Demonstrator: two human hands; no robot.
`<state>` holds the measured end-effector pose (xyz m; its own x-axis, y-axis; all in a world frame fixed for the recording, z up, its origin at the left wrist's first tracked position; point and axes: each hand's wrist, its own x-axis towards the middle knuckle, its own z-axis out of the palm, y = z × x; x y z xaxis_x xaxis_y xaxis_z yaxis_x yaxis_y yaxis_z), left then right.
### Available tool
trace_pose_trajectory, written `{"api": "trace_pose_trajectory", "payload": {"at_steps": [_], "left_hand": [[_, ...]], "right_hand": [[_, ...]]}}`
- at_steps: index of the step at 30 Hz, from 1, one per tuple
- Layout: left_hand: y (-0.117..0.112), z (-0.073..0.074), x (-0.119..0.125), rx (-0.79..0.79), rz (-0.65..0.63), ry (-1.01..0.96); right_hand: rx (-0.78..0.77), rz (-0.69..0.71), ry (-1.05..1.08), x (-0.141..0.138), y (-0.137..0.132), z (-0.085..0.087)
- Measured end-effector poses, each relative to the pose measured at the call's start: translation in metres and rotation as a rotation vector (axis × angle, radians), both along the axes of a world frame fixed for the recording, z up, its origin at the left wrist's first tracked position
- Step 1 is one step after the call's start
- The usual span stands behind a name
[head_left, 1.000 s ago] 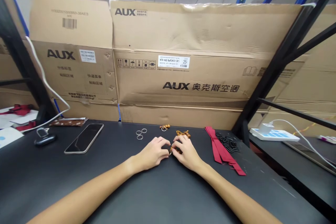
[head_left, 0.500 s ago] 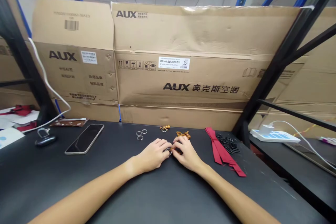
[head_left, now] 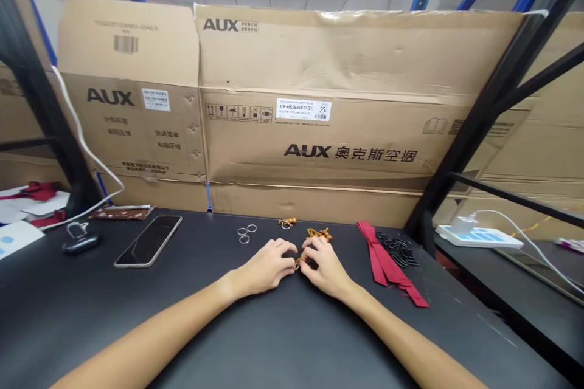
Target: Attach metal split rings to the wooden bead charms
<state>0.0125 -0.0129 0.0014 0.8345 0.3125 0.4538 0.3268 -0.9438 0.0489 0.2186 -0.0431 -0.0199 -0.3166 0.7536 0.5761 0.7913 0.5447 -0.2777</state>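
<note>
My left hand point(head_left: 266, 267) and my right hand point(head_left: 322, 266) meet at the middle of the black table point(head_left: 205, 316), fingertips pinched together. Between them is a small metal ring point(head_left: 298, 262) with a bit of orange cord, mostly hidden by my fingers. Just behind my right hand lies a tangle of orange beaded cord point(head_left: 319, 233). Farther back are several silver rings point(head_left: 244, 234) and a small orange bead piece with a ring point(head_left: 286, 223). Both are apart from my hands.
To the right lie a red ribbon point(head_left: 385, 264) and a heap of small black rings point(head_left: 396, 250). A smartphone point(head_left: 148, 241) lies to the left. Cardboard boxes stand along the table's back edge. A white power strip point(head_left: 478, 236) sits on a lower side table.
My hands have drawn slightly closer, and the ring is now more covered by my fingertips. The head view has shifted slightly.
</note>
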Motion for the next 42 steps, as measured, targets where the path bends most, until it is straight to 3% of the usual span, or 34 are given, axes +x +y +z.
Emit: {"api": "trace_pose_trajectory", "payload": {"at_steps": [4,11,17,26,29,35,42], "left_hand": [[0.000,-0.002,0.000,-0.027,0.040,-0.026],[0.002,-0.009,0.001,-0.010,0.294,-0.104],[0.004,-0.012,0.002,-0.031,0.228,0.007],[0.017,-0.016,-0.008,-0.192,0.247,0.049],[0.020,-0.016,-0.012,-0.200,0.240,0.049],[0.022,-0.022,-0.009,-0.224,0.349,0.053],[0.021,-0.021,-0.008,-0.211,0.351,0.085]], "right_hand": [[0.014,-0.029,-0.001,0.002,0.001,0.002],[0.047,-0.069,-0.034,0.000,-0.003,0.004],[-0.095,0.078,-0.129,-0.004,-0.005,0.000],[-0.261,0.038,-0.154,0.004,-0.001,-0.006],[-0.298,0.038,-0.161,0.004,-0.002,-0.004],[-0.375,-0.017,-0.194,0.002,-0.001,-0.001],[-0.374,-0.028,-0.211,0.004,0.001,-0.006]]}}
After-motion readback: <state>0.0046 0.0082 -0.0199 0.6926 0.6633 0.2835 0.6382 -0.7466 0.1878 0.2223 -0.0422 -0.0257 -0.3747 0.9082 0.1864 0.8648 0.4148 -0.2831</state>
